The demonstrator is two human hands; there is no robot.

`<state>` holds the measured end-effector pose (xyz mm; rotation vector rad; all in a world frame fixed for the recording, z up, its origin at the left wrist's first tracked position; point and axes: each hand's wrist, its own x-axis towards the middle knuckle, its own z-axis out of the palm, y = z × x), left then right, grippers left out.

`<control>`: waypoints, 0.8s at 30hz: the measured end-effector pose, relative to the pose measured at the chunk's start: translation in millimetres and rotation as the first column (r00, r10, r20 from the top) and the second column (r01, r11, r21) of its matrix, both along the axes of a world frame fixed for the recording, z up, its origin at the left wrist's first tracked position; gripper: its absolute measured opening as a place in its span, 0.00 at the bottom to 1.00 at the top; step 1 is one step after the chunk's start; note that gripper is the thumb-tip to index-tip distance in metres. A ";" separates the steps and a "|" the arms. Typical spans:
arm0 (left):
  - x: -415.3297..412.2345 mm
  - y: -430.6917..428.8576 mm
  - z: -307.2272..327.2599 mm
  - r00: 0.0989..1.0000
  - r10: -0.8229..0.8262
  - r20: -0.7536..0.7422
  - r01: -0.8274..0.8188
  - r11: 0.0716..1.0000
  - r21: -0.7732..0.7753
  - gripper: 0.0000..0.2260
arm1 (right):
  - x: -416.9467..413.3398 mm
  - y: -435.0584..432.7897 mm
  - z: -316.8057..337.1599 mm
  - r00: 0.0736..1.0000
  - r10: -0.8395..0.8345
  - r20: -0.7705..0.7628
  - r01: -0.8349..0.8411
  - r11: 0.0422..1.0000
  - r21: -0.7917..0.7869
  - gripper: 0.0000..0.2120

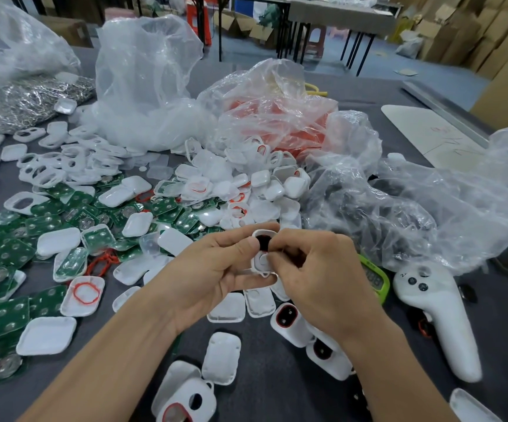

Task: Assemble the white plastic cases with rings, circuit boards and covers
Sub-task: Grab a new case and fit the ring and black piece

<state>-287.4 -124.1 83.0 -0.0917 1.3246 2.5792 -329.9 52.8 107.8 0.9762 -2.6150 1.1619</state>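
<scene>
Head view: both hands are up over the grey table (pixel 277 376), meeting on 1 white case (pixel 261 261).
- Left hand (pixel 213 269): fingers curled under the case, thumb pressed on its left edge. It grips the case.
- Right hand (pixel 322 278): fingers bunched tight, tips pinching at the case's front face. Can't tell whether a small part sits between the tips.
- The case is held above the table and near upright, with a dark opening showing a red rim at its top end.

On the table:
- green circuit boards (pixel 12 248) heaped at left, white shells mixed in
- a loose white cover (pixel 47 335) near the left forearm
- a red ring (pixel 85 292) lying inside an open shell
- cases with dark, red-rimmed windows (pixel 289 322) just below the right wrist
- heap of white shells (pixel 264 184) behind the hands
- clear bag with orange contents (pixel 277 117) beyond that
- bag of metal rings (pixel 33 99) far left
- green timer (pixel 376 280) beside the right hand
- white controller (pixel 438 318) further right
</scene>
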 end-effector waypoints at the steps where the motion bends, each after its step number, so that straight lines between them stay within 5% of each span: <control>1: 0.0 0.0 -0.2 1.000 -0.006 -0.002 0.006 1.000 0.000 0.19 | -0.5 -0.4 0.2 1.000 0.001 0.010 -0.001 1.000 0.004 0.08; 11: 0.6 0.1 -2.1 0.999 -0.044 -0.007 0.043 0.998 -0.044 0.20 | -6.2 4.2 6.7 0.979 0.085 0.185 -0.093 0.995 0.036 0.09; 20: -0.5 1.8 -1.9 0.999 -0.050 -0.014 0.049 0.996 -0.070 0.19 | -0.2 1.7 4.7 1.000 -0.004 -0.008 0.005 0.993 0.121 0.03; 24: -0.8 2.6 0.2 1.000 -0.030 -0.003 0.030 0.999 -0.015 0.18 | 0.5 1.5 1.7 0.997 -0.077 -0.022 0.077 0.997 0.004 0.05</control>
